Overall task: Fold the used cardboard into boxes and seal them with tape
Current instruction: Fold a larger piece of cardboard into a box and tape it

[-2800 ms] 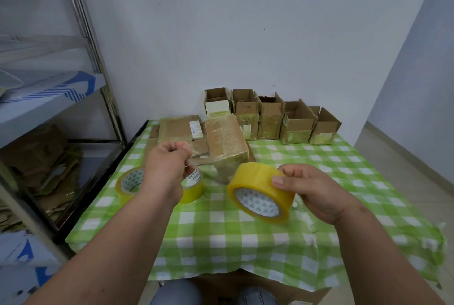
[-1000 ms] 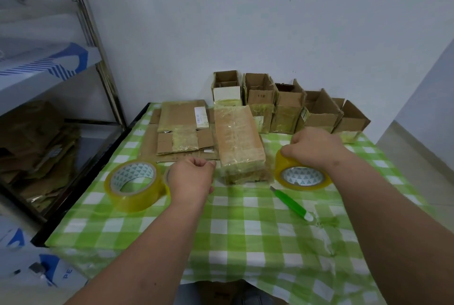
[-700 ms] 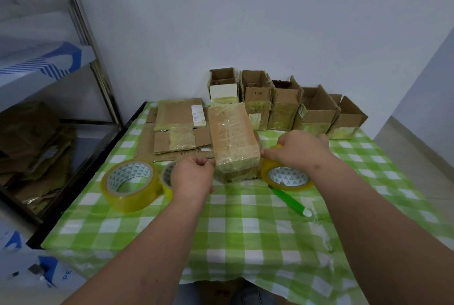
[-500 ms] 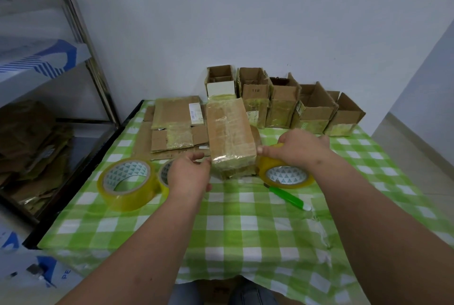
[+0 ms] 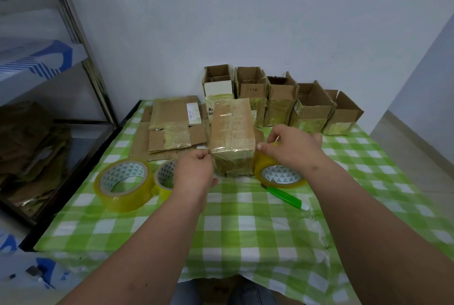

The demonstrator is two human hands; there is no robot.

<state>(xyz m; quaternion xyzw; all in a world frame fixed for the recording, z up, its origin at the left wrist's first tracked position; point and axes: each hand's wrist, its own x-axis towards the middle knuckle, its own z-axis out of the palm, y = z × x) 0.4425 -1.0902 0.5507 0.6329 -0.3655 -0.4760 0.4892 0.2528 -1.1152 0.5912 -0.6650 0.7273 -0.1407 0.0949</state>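
- Taped cardboard box (image 5: 233, 132) is stood on the desk (image 5: 245, 226), centre, between both hands.
- Left hand (image 5: 194, 173): grip closed in a pinch at the box's near left corner; the clear tape end itself cannot be made out.
- Right hand (image 5: 292, 147): grip closed round the yellow tape roll (image 5: 280, 174), held just beside the box's right side.
- Two spare tape rolls (image 5: 122, 185) are lying left of the box; a green cutter (image 5: 285, 197) is lying near the held roll.

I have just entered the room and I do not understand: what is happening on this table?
A person is taping a cardboard box closed. The left hand pinches the tape end at the box's near left corner, while the right hand holds a yellow tape roll against its right side. Two more rolls and a green cutter lie on the checked tablecloth. Open boxes line the wall.
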